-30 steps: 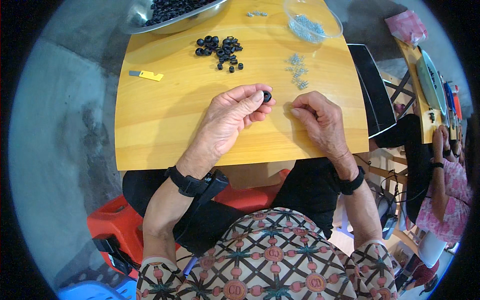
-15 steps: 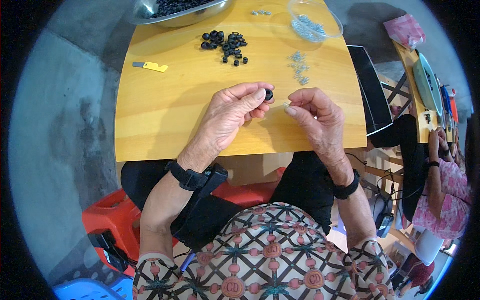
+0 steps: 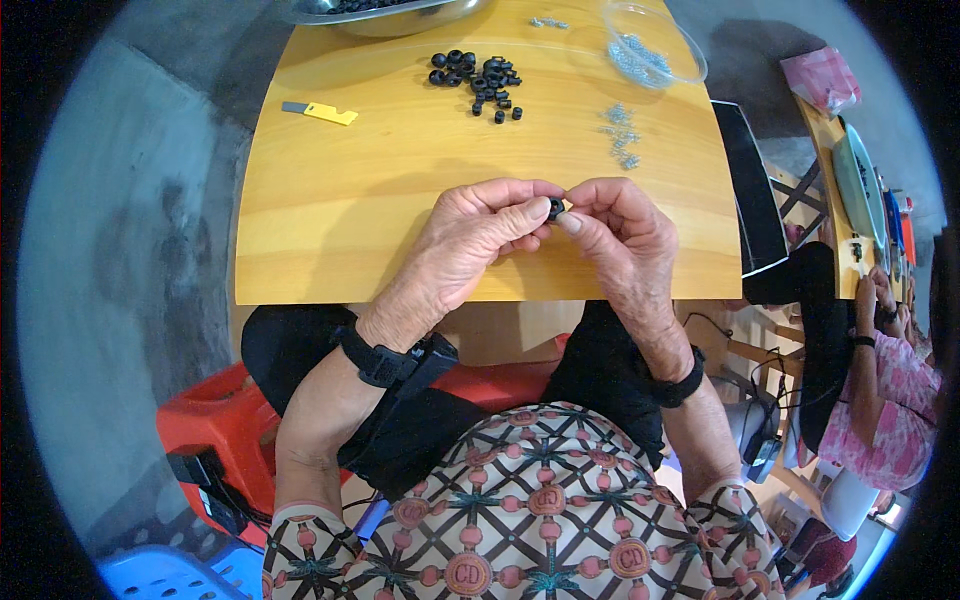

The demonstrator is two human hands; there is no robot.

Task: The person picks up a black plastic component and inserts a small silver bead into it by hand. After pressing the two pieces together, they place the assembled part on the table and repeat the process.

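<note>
Between the thumb and fingers of my left hand [image 3: 465, 240] is a small round black plastic cap [image 3: 555, 209] with a hole in it. My right hand [image 3: 628, 240] is closed in a pinch right against the cap's right side. The small silvery metal piece in that pinch is mostly hidden by the fingertips. Both hands hover over the near part of the yellow wooden table [image 3: 330, 220]. Farther off lie a pile of black plastic caps and small cylinders [image 3: 483, 82] and a loose strip of small silvery metal pieces [image 3: 620, 135], which look like screws.
A clear round tub [image 3: 690, 70] of silvery pieces stands at the far right, a metal basin [image 3: 400, 18] of black parts at the far left. A yellow-handled cutter [image 3: 328, 113] lies on the left. Another person [image 3: 880, 400] sits at a table on the right.
My hands have come together: the right pinch, with its small silvery piece, moved left to meet the black cap. The view has shifted slightly.
</note>
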